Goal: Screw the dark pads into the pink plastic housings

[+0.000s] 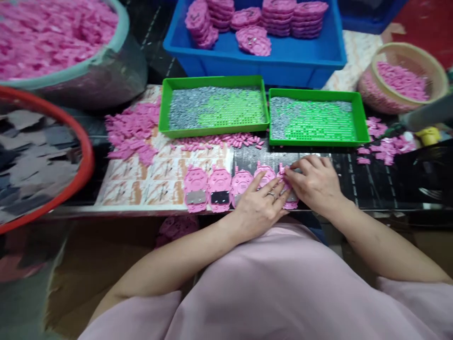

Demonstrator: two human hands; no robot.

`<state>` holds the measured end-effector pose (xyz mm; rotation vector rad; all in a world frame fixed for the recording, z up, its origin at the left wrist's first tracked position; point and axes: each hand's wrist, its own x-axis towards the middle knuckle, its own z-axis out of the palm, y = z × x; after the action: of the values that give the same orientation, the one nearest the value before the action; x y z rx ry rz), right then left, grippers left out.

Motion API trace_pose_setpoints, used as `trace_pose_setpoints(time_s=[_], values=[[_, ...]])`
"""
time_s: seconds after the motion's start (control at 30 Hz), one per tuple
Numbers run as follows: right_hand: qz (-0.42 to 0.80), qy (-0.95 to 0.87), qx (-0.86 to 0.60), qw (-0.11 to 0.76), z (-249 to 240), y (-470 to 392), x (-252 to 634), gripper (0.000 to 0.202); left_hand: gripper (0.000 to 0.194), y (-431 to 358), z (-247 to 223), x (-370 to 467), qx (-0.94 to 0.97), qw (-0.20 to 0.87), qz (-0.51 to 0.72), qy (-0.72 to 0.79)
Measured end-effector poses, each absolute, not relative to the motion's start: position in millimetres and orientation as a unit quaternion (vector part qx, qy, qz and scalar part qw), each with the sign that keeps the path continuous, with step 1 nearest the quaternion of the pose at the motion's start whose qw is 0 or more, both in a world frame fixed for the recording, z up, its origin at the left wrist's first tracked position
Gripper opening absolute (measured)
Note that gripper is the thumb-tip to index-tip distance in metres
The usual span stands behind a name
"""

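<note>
Head view: both hands meet at the right end of a row of pink pig-shaped plates (pixel 226 188) on the bench edge. That row runs left to right, 5 or so side by side. The right hand (pixel 316 182) sits curled over the last pink plate (pixel 290 204), fingertips pinching something small on it; what exactly, I cannot tell. The left hand (pixel 257 204) lies flat, fingers spread across the neighbouring plates, touching them, gripping nothing. 2 green trays (pixel 213 129) sit just beyond.

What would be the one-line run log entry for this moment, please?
left hand: resting on pink shell row | right hand: fingers on rightmost pink shell | behind: two green trays
</note>
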<state>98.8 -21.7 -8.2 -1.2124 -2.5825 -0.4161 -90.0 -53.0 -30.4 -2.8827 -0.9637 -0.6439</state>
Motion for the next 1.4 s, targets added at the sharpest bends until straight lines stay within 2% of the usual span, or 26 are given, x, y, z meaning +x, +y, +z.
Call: trace_pose_setpoints(time_s=[0.13,0.23,0.37,0.53,0.6,0.7,0.77,0.9,1.07,1.2,1.4], values=[[-0.132,-0.863,-0.457,0.169,-8.4,-21.1,123.8,0.019,0.031,-50.8,-29.4,-89.5,-0.926,0.010,-0.217,-0.309],[-0.126,-0.798,-0.559,0.187,-1.5,-23.1,172.0,0.026,0.030,-50.2,-26.1,-89.1,-0.929,0.003,-0.210,-0.305],[-0.102,-0.729,-0.673,0.067,-1.9,-22.0,239.4,0.033,0.030,-49.2,-23.2,-86.7,-0.933,0.006,-0.189,-0.306],[-0.079,-0.710,-0.696,0.076,-13.5,-23.5,253.7,0.044,0.030,-47.7,-25.5,-84.2,-0.935,0.008,-0.171,-0.311],[0.006,-0.686,-0.716,0.131,-12.2,-27.2,241.8,0.045,0.031,-48.2,-26.4,-84.8,-0.934,0.007,-0.173,-0.313],[0.196,-0.635,-0.718,0.208,-7.8,-28.6,224.3,0.044,0.032,-48.9,-25.0,-87.3,-0.931,-0.001,-0.187,-0.312],[0.232,-0.634,-0.708,0.208,-7.0,-25.2,220.1,0.039,0.031,-48.3,-22.2,-89.5,-0.930,-0.011,-0.192,-0.314],[0.134,-0.692,-0.685,0.184,-9.1,-19.9,228.5,0.033,0.028,-45.0,-15.2,-94.5,-0.929,-0.017,-0.204,-0.308],[0.037,-0.708,-0.677,0.196,-10.3,-30.1,234.7,0.028,0.025,-43.1,-10.8,-104.1,-0.925,-0.010,-0.219,-0.310],[-0.040,-0.733,-0.664,0.137,-12.9,-36.0,227.0,0.026,0.024,-45.9,-10.8,-114.4,-0.915,-0.003,-0.208,-0.346],[-0.042,-0.707,-0.701,0.079,-7.5,-30.6,215.8,0.031,0.024,-55.7,-14.5,-128.4,-0.915,0.002,-0.187,-0.358]])
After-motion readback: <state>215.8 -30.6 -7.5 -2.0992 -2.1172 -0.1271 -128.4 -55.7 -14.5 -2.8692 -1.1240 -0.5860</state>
